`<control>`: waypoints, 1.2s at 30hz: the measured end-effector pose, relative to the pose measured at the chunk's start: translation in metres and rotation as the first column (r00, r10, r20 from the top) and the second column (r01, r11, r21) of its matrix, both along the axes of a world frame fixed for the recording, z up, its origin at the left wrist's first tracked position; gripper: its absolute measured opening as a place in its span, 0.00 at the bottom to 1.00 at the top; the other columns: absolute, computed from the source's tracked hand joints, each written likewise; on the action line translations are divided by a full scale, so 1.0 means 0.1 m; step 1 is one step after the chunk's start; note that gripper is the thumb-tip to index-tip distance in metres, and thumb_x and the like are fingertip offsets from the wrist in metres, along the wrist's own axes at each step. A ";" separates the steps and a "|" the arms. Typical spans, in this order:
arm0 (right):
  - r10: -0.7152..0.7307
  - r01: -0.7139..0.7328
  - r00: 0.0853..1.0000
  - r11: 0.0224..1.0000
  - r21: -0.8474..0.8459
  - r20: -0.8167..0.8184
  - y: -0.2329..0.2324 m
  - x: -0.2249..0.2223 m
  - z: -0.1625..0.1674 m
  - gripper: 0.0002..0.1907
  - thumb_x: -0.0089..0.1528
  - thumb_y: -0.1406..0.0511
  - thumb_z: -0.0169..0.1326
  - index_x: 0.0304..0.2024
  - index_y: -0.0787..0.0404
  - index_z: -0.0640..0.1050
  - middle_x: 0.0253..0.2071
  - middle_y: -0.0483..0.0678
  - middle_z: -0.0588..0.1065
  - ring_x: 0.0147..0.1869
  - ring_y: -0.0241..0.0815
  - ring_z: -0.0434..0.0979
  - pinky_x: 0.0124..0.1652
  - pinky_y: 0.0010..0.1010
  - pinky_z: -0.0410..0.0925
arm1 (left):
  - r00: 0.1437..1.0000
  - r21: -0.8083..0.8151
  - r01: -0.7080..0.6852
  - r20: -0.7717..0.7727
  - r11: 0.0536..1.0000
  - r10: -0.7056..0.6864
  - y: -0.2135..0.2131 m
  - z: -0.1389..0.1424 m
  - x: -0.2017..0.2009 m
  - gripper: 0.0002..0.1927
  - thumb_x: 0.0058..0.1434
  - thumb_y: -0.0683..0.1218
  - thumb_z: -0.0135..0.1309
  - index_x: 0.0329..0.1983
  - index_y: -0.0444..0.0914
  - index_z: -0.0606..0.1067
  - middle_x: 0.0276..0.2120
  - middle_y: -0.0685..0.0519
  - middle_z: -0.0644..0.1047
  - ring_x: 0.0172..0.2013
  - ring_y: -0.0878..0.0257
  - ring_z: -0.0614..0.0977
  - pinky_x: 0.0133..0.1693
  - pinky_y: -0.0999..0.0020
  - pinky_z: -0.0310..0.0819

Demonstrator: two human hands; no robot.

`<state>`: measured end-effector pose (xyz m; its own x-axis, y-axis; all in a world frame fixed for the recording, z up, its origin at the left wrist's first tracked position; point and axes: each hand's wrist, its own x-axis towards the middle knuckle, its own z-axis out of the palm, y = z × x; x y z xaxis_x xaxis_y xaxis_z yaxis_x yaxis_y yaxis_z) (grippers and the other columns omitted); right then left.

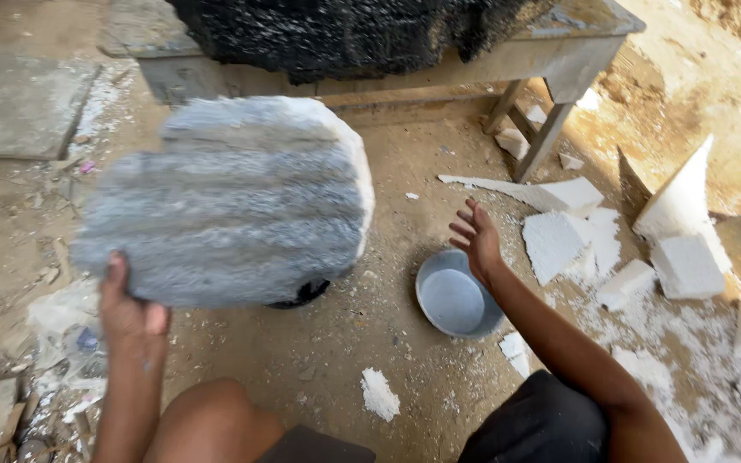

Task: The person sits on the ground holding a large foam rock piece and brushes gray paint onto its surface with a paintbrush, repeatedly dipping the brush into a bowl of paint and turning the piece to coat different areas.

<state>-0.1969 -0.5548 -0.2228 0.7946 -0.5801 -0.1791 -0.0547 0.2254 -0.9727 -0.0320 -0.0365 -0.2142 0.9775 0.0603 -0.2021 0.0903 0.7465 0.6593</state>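
My left hand (130,313) grips the lower left edge of a large grey, ribbed foam block (233,201) with white sides and holds it up above the dirt floor. My right hand (476,240) hovers open with fingers spread, empty, just above a round grey metal bowl (454,296) on the ground. A dark object (302,294) peeks out from under the block. My knees show at the bottom edge.
A wooden bench (551,60) stands at the back with a black rough-surfaced slab (345,34) on it. White foam chunks (683,257) and crumbs lie to the right. A small foam piece (379,394) rests near my knees. Concrete slabs (19,103) sit at left.
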 end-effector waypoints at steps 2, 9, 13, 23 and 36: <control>-0.181 0.180 0.983 0.959 -0.217 0.017 -0.36 -0.22 -0.11 0.31 0.69 0.46 0.44 0.69 0.53 0.67 0.63 0.51 0.71 0.57 0.44 0.74 0.52 0.38 0.69 | 0.958 -0.103 0.118 0.273 0.988 -0.086 0.19 0.01 -0.11 0.31 0.64 0.52 0.70 0.62 0.41 0.64 0.70 0.48 0.70 0.73 0.47 0.68 0.74 0.43 0.57; -0.256 0.226 0.966 0.769 -0.598 0.036 -0.71 -0.62 -0.20 0.16 0.70 0.59 0.54 0.56 0.61 0.79 0.43 0.47 0.79 0.43 0.37 0.77 0.41 0.29 0.73 | 0.860 0.092 -0.076 0.510 0.993 0.018 0.72 0.29 -0.25 0.28 0.69 0.49 0.56 0.68 0.32 0.69 0.67 0.46 0.72 0.69 0.56 0.74 0.74 0.58 0.72; 0.207 -0.464 0.867 0.667 -0.582 -0.454 0.06 -0.10 -0.10 0.21 0.66 0.54 0.51 0.54 0.57 0.80 0.43 0.48 0.83 0.36 0.39 0.81 0.37 0.33 0.75 | 0.811 0.095 -0.225 0.570 0.970 0.132 1.02 0.32 -0.29 0.27 0.72 0.47 0.57 0.71 0.32 0.68 0.65 0.46 0.71 0.67 0.54 0.72 0.71 0.60 0.70; 0.182 -0.257 0.893 0.957 -0.135 -0.411 2.25 0.75 -0.59 0.34 0.64 0.48 0.56 0.65 0.57 0.61 0.42 0.51 0.75 0.31 0.42 0.75 0.31 0.34 0.71 | 0.771 0.122 -0.478 0.532 0.870 0.349 1.27 0.17 -0.65 0.32 0.66 0.56 0.67 0.66 0.38 0.68 0.63 0.48 0.73 0.70 0.50 0.74 0.75 0.50 0.67; 0.546 -0.305 0.823 0.188 -0.934 -0.158 2.03 0.55 -0.75 0.14 0.65 0.65 0.58 0.53 0.56 0.83 0.40 0.52 0.81 0.43 0.47 0.78 0.47 0.38 0.73 | 0.752 -0.013 -0.464 0.523 0.886 0.402 1.31 -0.09 -0.33 0.41 0.62 0.55 0.70 0.68 0.33 0.64 0.65 0.42 0.71 0.70 0.46 0.72 0.75 0.49 0.67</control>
<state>-0.1423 -0.3521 -0.2976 0.9165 0.1782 0.3582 0.3530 -0.7816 -0.5143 -0.0654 0.0947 -0.2231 0.8015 0.4932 0.3381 -0.5874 0.5435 0.5997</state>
